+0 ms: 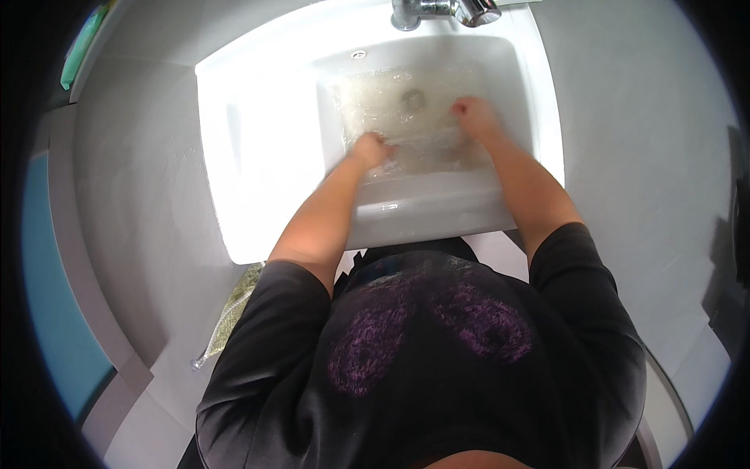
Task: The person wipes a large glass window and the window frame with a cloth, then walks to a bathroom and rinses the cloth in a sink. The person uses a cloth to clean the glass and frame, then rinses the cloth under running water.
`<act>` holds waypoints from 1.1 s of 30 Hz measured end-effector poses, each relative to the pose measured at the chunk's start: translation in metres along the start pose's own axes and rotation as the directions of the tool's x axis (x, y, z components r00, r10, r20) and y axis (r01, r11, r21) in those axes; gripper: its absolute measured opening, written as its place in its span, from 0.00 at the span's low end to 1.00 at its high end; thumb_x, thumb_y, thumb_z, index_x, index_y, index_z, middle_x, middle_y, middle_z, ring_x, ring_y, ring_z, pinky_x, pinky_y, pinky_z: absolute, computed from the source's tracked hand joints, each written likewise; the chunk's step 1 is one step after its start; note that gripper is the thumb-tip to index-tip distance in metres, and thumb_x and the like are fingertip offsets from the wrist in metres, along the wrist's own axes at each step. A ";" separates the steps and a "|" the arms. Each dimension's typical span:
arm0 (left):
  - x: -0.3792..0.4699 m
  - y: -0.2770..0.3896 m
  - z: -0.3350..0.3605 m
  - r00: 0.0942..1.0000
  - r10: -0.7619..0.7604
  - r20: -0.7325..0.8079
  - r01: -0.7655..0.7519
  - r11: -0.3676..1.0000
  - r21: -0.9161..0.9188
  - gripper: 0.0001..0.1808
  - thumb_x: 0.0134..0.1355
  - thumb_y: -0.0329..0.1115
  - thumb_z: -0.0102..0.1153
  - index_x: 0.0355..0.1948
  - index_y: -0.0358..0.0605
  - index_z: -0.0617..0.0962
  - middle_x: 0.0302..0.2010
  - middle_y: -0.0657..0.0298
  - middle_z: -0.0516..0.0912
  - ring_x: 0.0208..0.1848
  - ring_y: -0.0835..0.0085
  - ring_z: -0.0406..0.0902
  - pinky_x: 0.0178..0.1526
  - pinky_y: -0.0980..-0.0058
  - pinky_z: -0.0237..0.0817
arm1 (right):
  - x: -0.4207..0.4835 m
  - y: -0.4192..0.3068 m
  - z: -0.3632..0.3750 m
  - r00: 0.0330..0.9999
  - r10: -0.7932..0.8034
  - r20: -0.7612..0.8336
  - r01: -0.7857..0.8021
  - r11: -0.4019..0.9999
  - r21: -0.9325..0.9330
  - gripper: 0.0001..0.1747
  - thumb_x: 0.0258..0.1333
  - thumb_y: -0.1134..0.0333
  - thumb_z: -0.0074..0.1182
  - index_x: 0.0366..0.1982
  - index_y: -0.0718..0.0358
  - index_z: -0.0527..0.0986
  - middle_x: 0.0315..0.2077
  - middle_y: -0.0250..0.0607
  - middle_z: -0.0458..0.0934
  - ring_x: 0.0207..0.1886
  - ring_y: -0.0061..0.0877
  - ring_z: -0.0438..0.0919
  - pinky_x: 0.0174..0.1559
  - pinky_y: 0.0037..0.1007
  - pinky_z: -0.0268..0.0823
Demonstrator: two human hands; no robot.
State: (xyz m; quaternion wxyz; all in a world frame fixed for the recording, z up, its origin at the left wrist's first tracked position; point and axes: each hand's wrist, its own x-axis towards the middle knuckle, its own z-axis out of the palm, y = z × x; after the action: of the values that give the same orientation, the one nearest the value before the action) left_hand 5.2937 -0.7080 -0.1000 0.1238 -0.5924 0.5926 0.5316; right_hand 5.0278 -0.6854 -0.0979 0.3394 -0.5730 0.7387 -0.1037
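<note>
Before me is a white washbasin [433, 214] with cloudy, rippling water [404, 126] in its bowl. My left hand [373, 151] is at the left side of the water, fingers partly in it and pointing right. On the right, my right hand [476, 117] is curled at the water's surface, slightly blurred. Something pale and translucent seems to stretch beneath the surface between the hands; whether it is an object or only ripples I cannot tell. The round drain [413, 99] shows through the water between and beyond my hands.
A chrome faucet [433, 9] stands at the basin's far edge, above an overflow hole [358, 54]. The basin's broad white ledge [263, 146] extends left. Grey walls flank it. A green packet [82, 53] lies on a shelf at the upper left. A whitish hose [225, 316] hangs below the ledge.
</note>
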 end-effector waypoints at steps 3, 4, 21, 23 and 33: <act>0.000 -0.007 -0.003 0.957 0.083 -0.279 -0.101 0.994 -0.051 0.23 0.51 0.39 0.64 0.48 0.42 0.75 0.39 0.55 0.81 0.40 0.67 0.77 0.45 0.72 0.67 | 0.005 0.002 0.003 0.980 0.087 -0.177 -0.114 0.982 -0.150 0.16 0.51 0.57 0.54 0.32 0.63 0.77 0.29 0.47 0.80 0.33 0.38 0.79 0.39 0.37 0.69; -0.001 -0.006 -0.002 0.929 0.108 -0.354 -0.125 0.992 -0.026 0.23 0.52 0.36 0.63 0.49 0.41 0.75 0.40 0.55 0.81 0.39 0.69 0.77 0.42 0.73 0.68 | 0.005 -0.003 0.011 0.977 0.050 -0.208 -0.094 0.973 -0.211 0.16 0.52 0.56 0.54 0.33 0.63 0.76 0.29 0.45 0.80 0.31 0.37 0.79 0.37 0.36 0.69; -0.024 0.040 -0.006 0.991 -0.030 0.127 0.128 0.403 -0.906 0.23 0.63 0.46 0.49 0.53 0.42 0.70 0.43 0.57 0.78 0.38 0.66 0.76 0.39 0.70 0.69 | -0.027 -0.080 0.019 0.997 -0.054 0.050 0.066 0.958 -0.278 0.12 0.52 0.59 0.49 0.35 0.54 0.79 0.38 0.43 0.79 0.42 0.35 0.77 0.44 0.38 0.68; -0.025 0.035 -0.009 0.997 -0.035 0.068 0.074 0.655 -0.752 0.23 0.60 0.42 0.53 0.52 0.40 0.72 0.40 0.58 0.80 0.34 0.70 0.77 0.36 0.75 0.69 | -0.012 -0.045 0.009 0.979 -0.172 0.108 0.202 0.795 -0.572 0.13 0.51 0.58 0.52 0.33 0.57 0.79 0.38 0.43 0.80 0.40 0.34 0.78 0.41 0.37 0.69; 0.013 -0.004 -0.002 0.945 -0.019 -0.327 0.000 0.998 -0.059 0.09 0.48 0.37 0.65 0.30 0.46 0.83 0.32 0.59 0.83 0.32 0.71 0.79 0.40 0.73 0.69 | 0.018 -0.009 0.037 0.906 0.382 0.185 -0.424 0.819 0.386 0.19 0.51 0.50 0.53 0.30 0.60 0.78 0.31 0.42 0.79 0.32 0.33 0.78 0.35 0.35 0.70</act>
State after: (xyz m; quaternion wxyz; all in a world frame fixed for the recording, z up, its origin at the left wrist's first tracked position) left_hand 5.2947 -0.7155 -0.1112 0.0090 -0.6786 0.5862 0.4425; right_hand 5.0558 -0.6957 -0.1276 0.5045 -0.3220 0.7857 -0.1565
